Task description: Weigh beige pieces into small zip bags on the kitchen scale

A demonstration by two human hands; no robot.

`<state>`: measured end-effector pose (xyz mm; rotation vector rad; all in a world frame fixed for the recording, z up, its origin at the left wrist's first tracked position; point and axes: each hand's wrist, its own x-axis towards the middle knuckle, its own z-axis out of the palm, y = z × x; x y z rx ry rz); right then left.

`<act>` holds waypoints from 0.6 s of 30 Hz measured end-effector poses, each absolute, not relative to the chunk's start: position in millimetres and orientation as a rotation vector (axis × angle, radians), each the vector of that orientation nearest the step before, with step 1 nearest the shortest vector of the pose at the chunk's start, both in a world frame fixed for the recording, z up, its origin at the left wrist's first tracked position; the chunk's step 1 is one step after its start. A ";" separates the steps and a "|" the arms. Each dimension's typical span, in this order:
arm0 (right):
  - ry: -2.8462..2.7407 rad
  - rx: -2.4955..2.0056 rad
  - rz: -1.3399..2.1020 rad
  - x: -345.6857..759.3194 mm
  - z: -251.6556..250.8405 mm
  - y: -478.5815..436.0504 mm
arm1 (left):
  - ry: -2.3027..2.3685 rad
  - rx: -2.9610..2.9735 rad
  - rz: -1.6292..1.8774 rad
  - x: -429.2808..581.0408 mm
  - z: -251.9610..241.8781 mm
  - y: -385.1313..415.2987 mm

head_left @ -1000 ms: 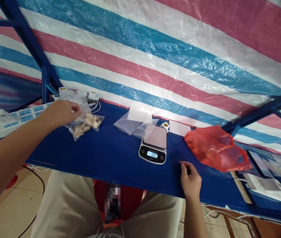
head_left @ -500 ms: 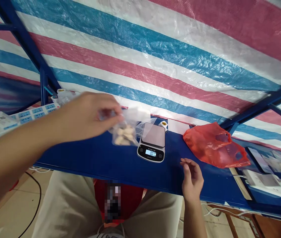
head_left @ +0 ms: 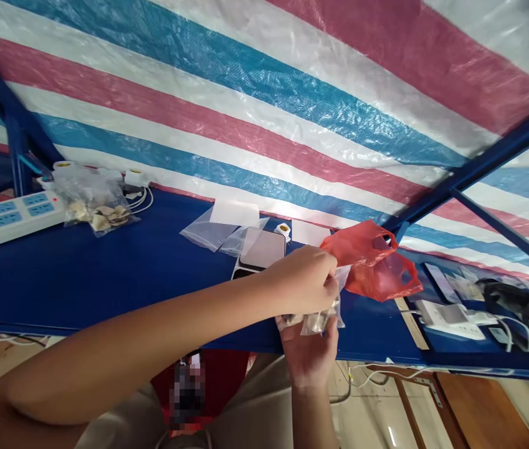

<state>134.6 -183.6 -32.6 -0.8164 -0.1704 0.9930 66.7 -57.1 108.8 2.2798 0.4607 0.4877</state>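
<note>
My left hand (head_left: 308, 280) reaches across to the right, its fingers closed on the top of a small clear plastic bag (head_left: 319, 321) with pale pieces inside. Below it is my right hand (head_left: 308, 358), palm up, thumb raised, cupped under the bag; its other fingers are mostly hidden. Just behind my left wrist stands a kitchen scale (head_left: 263, 248), its display covered by my arm. Flat clear bags (head_left: 208, 229) lie left of the scale, partly under a white paper (head_left: 235, 212).
A red plastic bag (head_left: 381, 274) lies right of my hands. On the left are a larger bag of pale pieces (head_left: 103, 218) and a white power strip (head_left: 12, 218). A tape roll (head_left: 283, 232) sits behind the scale. Another power strip (head_left: 451, 321) and cables lie right.
My left hand has carried the bag rightward past the scale, down to my right hand. My right hand has turned palm up beneath it. The view has shifted rightward.
</note>
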 end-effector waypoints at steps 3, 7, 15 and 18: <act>-0.116 -0.793 1.003 147.4 -31.4 -181.7 | 0.439 2.298 0.329 82.1 111.9 -61.7; -0.109 -0.926 0.923 177.2 -30.4 -192.2 | 0.269 2.338 0.164 101.4 131.4 -61.5; -0.234 -1.104 0.589 225.8 -8.2 -255.2 | 0.244 2.595 0.746 211.8 112.8 -53.3; -0.208 -1.147 0.448 232.4 1.4 -277.0 | 0.277 2.747 0.871 266.0 84.7 -50.1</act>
